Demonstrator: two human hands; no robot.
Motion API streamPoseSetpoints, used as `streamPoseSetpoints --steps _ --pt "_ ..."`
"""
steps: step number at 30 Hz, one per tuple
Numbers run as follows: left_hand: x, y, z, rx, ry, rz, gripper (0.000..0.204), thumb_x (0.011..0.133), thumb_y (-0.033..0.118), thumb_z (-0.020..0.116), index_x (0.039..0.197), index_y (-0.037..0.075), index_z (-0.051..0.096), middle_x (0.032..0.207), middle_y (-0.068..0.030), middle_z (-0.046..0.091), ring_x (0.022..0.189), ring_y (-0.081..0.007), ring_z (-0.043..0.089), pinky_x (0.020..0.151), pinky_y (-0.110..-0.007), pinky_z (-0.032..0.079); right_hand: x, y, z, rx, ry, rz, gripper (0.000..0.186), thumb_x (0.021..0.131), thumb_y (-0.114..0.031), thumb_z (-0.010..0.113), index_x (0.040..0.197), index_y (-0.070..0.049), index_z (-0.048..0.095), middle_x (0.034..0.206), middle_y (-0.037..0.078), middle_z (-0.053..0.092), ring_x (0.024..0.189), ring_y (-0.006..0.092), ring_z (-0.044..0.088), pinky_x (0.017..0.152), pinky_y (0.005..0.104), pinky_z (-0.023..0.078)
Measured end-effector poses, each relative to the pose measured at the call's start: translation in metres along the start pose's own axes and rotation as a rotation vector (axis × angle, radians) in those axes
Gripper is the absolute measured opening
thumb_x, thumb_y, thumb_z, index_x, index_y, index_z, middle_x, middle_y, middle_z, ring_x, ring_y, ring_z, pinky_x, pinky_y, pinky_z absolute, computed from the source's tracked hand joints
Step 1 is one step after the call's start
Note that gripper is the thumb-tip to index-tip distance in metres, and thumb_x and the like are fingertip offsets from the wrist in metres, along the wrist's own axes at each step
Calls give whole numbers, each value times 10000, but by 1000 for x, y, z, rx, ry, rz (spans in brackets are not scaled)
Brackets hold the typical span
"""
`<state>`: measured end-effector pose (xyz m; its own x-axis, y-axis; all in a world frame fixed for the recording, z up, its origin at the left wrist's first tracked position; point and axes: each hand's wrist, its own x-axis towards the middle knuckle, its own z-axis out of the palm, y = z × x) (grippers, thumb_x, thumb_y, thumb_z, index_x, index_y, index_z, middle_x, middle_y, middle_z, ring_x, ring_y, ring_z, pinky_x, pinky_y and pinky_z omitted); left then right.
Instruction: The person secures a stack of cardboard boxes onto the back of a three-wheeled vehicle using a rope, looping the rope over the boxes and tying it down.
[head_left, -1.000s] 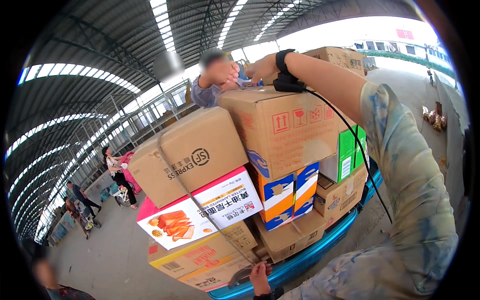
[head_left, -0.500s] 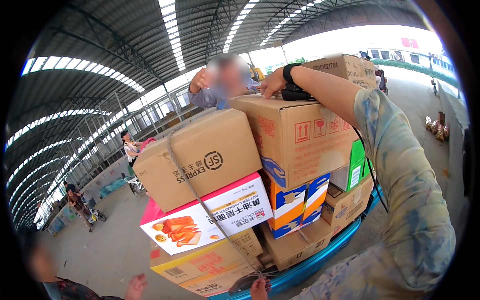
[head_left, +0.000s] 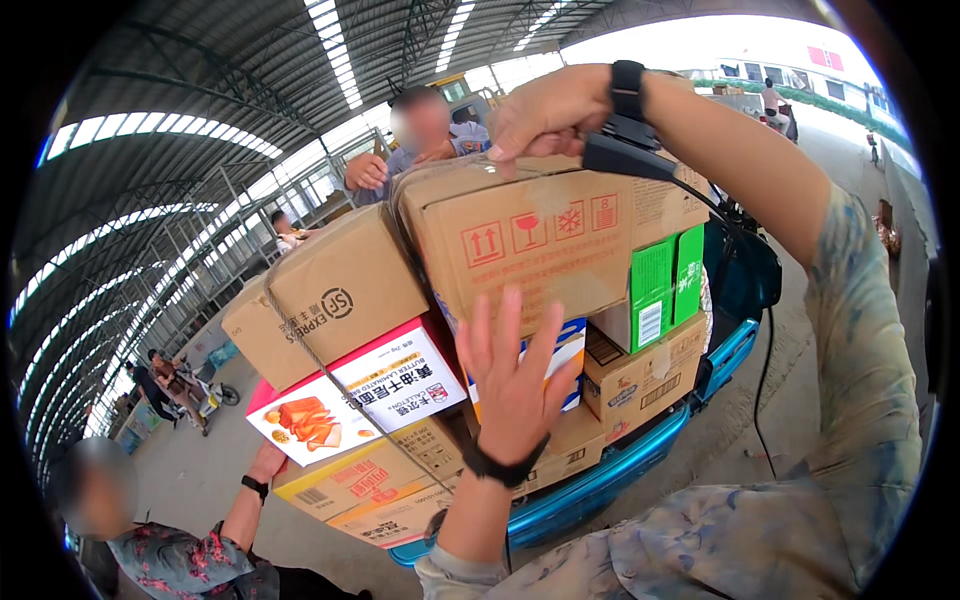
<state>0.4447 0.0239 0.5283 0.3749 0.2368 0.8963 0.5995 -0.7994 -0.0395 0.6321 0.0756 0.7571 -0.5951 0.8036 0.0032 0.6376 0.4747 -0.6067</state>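
My right hand (head_left: pixel 545 115) is over the top of a large brown cardboard box (head_left: pixel 530 245) with red handling symbols. Its fingers are curled and pressed together near the far top edge; what they grip, if anything, is hidden. A black device (head_left: pixel 630 150) with a cable hangs at that wrist. In front of the same box, my left hand (head_left: pixel 515 375) is raised with fingers spread, holding nothing. Left of it, a rope (head_left: pixel 320 360) runs down over a brown box (head_left: pixel 325 290) and a white-and-pink bread carton (head_left: pixel 365 395).
The stack rests on a blue vehicle (head_left: pixel 600 510), with a green-and-white carton (head_left: pixel 655 290) on the right. A person (head_left: pixel 430 130) stands behind the boxes. Another person (head_left: pixel 190 555) at lower left touches a lower yellow-edged box (head_left: pixel 370 480). Riders and a scooter (head_left: pixel 205 400) are farther left.
My left hand has left the rope's lower end and come up, opened, before the boxes. My right hand has shifted left and up. The person at left now touches the stack.
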Motion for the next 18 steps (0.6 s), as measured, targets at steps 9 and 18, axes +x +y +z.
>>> streamPoseSetpoints --steps 9,18 --pt "42 -33 92 457 -102 -103 770 711 384 665 1376 230 308 1464 -170 88 1328 -424 44 1024 -586 24 -191 30 25 1189 94 -1000 285 957 -270 370 746 -87 427 517 -43 353 384 61 287 352 203 299" --pt "44 -14 84 117 9 -108 677 752 226 611 1358 131 324 1405 -192 243 1287 -387 233 1022 -535 200 -261 182 221 2117 402 -719 359 955 -378 296 703 -129 353 452 -36 203 362 93 217 378 241 262"
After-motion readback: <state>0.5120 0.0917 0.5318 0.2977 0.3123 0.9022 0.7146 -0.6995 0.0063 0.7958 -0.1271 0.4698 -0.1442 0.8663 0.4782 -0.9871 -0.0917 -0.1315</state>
